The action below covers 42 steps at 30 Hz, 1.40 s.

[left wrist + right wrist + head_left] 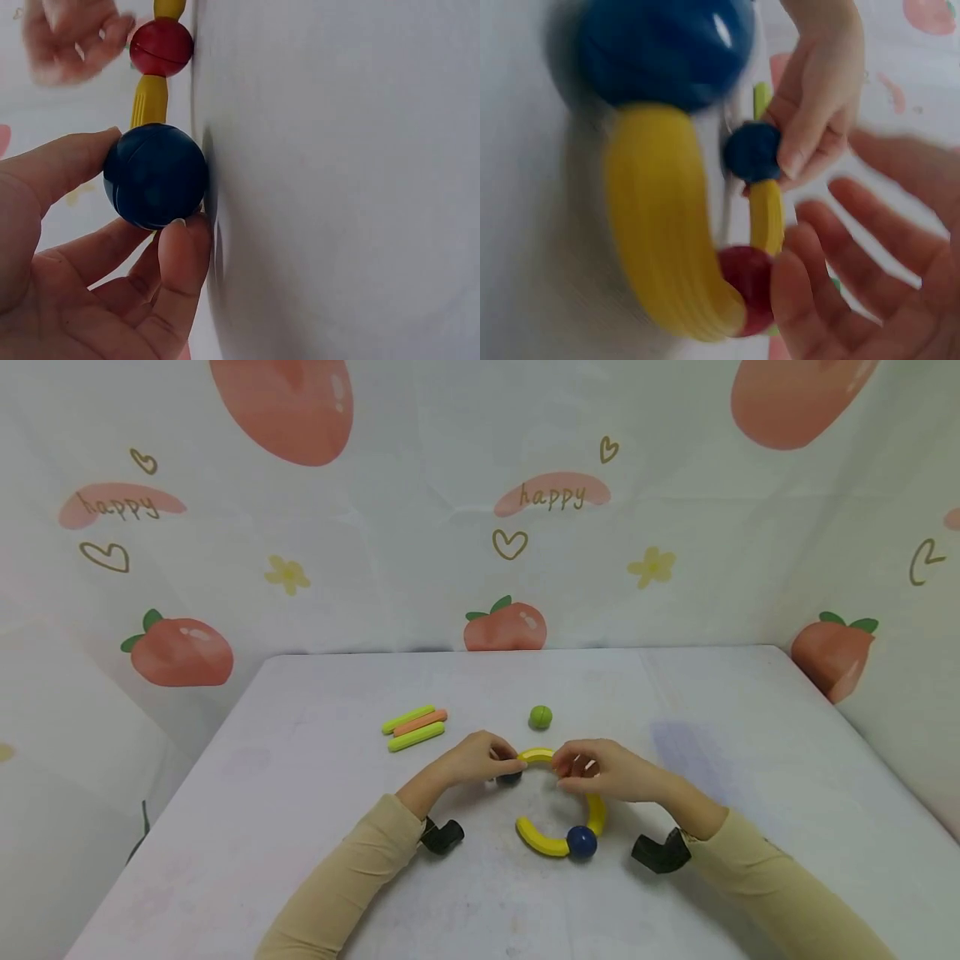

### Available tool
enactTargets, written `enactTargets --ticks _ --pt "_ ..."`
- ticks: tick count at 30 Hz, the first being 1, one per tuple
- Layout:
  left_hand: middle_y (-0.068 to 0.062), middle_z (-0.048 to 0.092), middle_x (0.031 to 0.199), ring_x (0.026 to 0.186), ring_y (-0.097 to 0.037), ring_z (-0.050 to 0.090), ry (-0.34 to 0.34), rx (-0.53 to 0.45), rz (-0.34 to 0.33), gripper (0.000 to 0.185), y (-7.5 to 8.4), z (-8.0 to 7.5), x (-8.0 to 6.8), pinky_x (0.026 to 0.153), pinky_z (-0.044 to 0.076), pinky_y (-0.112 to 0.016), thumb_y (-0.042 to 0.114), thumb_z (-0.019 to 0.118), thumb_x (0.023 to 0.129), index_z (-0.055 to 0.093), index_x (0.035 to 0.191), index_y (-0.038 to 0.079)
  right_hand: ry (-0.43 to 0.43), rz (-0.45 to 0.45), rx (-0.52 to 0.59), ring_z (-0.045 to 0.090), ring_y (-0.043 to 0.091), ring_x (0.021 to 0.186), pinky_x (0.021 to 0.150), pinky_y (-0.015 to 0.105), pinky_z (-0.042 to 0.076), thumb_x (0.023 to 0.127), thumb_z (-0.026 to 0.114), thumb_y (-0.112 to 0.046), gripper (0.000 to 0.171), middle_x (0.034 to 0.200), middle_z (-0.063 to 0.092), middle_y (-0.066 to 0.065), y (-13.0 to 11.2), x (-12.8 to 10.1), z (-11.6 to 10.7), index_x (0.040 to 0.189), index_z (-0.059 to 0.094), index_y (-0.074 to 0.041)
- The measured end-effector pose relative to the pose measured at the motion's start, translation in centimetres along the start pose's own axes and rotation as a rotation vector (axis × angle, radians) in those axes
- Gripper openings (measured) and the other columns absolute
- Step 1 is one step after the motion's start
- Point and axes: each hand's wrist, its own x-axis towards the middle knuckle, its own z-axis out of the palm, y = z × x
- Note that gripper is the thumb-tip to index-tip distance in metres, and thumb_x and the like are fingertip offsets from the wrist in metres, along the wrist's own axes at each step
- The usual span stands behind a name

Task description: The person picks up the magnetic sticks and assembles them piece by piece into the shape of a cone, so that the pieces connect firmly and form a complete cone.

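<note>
A chain of yellow curved rods [542,842] and coloured balls lies on the table in an incomplete ring. My left hand [478,757] pinches a dark blue ball [155,176] at the ring's far left between thumb and fingers. One yellow rod [150,101] joins that ball to a red ball [161,47], which my right hand hides in the head view. Beside the red ball, my right hand [611,770] has its fingers loosely spread, gripping nothing. From the red ball another rod [660,217] curves to a second blue ball [582,842] at the near side.
Behind the ring sits a green ball [541,717]. Two yellow-green sticks [416,737] and an orange stick [421,723] lie side by side at the back left. Black wrist pieces [662,852] hang under both sleeves. A printed curtain [405,568] stands behind the table [300,710].
</note>
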Motion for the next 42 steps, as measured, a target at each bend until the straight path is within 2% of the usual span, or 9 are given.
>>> enactTargets --ticks 4,6,10,13,19,25,32,42 --pt "-0.004 0.068 0.105 0.084 -0.011 0.059 0.009 -0.025 -0.021 0.03 -0.1 -0.2 0.0 0.065 0.048 -0.02 0.033 0.063 0.088 0.069 0.107 0.01 -0.12 -0.101 -0.014 0.057 0.01 0.082 0.074 0.022 0.05 0.084 0.069 -0.028 0.032 0.098 0.065 0.007 -0.3 -0.4 1.1 0.105 0.062 -0.006" --pt "-0.005 0.068 0.105 0.079 -0.011 0.059 0.006 -0.046 -0.027 0.031 -0.2 -0.3 0.0 0.063 0.048 -0.021 0.032 0.063 0.088 0.069 0.107 0.009 -0.165 -0.124 -0.042 0.056 0.009 0.084 0.077 0.022 0.05 0.082 0.071 -0.031 0.033 0.099 0.065 0.005 -0.5 -0.5 1.6 0.104 0.062 -0.008" --pt "-0.006 0.068 0.103 0.072 -0.009 0.058 -0.002 -0.07 -0.03 0.031 -0.4 -0.3 0.0 0.06 0.047 -0.02 0.032 0.062 0.088 0.068 0.108 0.008 -0.231 -0.121 -0.06 0.055 0.005 0.085 0.078 0.021 0.049 0.079 0.074 -0.031 0.034 0.097 0.065 0.001 -0.9 -0.5 2.3 0.102 0.062 -0.01" --pt "-0.005 0.068 0.1 0.069 -0.008 0.056 -0.007 -0.081 -0.022 0.031 -0.5 -0.4 0.0 0.059 0.046 -0.02 0.032 0.061 0.089 0.069 0.108 0.008 -0.249 -0.096 -0.06 0.055 0.002 0.084 0.078 0.019 0.05 0.077 0.076 -0.029 0.032 0.094 0.064 -0.002 -1.2 -0.4 2.8 0.1 0.062 -0.011" --pt "-0.004 0.068 0.097 0.066 -0.008 0.055 -0.012 -0.098 -0.015 0.03 -0.5 -0.5 -0.1 0.057 0.044 -0.02 0.031 0.06 0.09 0.069 0.107 0.007 -0.238 -0.054 -0.097 0.054 -0.002 0.078 0.073 0.017 0.049 0.079 0.074 -0.027 0.027 0.086 0.061 -0.009 -1.4 -0.1 3.7 0.098 0.058 -0.015" --pt "-0.004 0.068 0.096 0.066 -0.008 0.055 -0.011 -0.097 -0.025 0.031 -0.6 -0.4 -0.1 0.057 0.043 -0.02 0.031 0.06 0.09 0.069 0.107 0.007 -0.209 -0.047 -0.117 0.054 -0.001 0.075 0.07 0.017 0.049 0.08 0.074 -0.022 0.028 0.083 0.062 -0.007 -1.7 0.0 3.9 0.098 0.056 -0.011" --pt "-0.005 0.068 0.094 0.066 -0.009 0.058 -0.007 -0.1 -0.042 0.032 -0.5 -0.4 -0.1 0.057 0.046 -0.021 0.033 0.06 0.09 0.069 0.107 0.007 -0.125 -0.016 -0.135 0.054 -0.001 0.073 0.069 0.017 0.049 0.079 0.074 -0.02 0.027 0.08 0.061 -0.006 -2.1 0.3 4.0 0.097 0.056 -0.01" --pt "-0.004 0.07 0.088 0.065 -0.009 0.061 -0.007 -0.113 -0.066 0.034 -0.3 -0.3 -0.5 0.059 0.047 -0.021 0.036 0.062 0.088 0.071 0.103 0.007 -0.07 -0.004 -0.115 0.056 -0.001 0.072 0.068 0.016 0.05 0.078 0.075 -0.017 0.027 0.079 0.063 -0.005 -2.0 0.7 4.1 0.096 0.055 -0.009"
